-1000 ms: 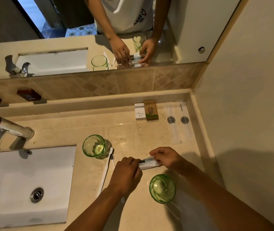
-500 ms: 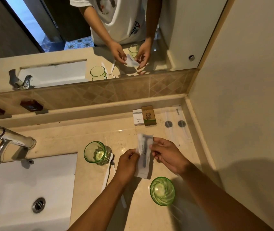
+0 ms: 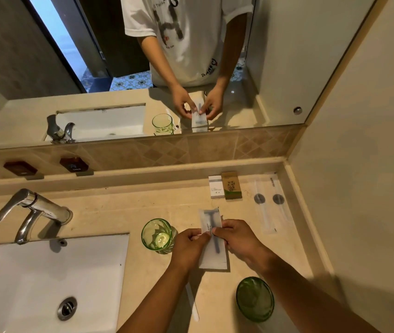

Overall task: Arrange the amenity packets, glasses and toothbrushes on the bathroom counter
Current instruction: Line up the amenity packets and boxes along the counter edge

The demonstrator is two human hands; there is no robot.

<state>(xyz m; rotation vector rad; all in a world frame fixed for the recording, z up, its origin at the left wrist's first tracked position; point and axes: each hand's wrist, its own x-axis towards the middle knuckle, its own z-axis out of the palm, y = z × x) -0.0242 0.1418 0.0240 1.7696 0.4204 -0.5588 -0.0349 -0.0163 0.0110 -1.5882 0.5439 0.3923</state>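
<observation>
Above the counter (image 3: 119, 212), a razor packet (image 3: 211, 239) is pinched by left hand (image 3: 188, 248) and right hand (image 3: 236, 239); the nearby glass (image 3: 158, 235) could be knocked if it is lowered carelessly.

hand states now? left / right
Left hand: pinching the razor packet.
Right hand: pinching the same razor packet.

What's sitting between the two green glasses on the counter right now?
In the head view, the razor packet, pinched by left hand and right hand, lies between far glass and near glass.
</observation>
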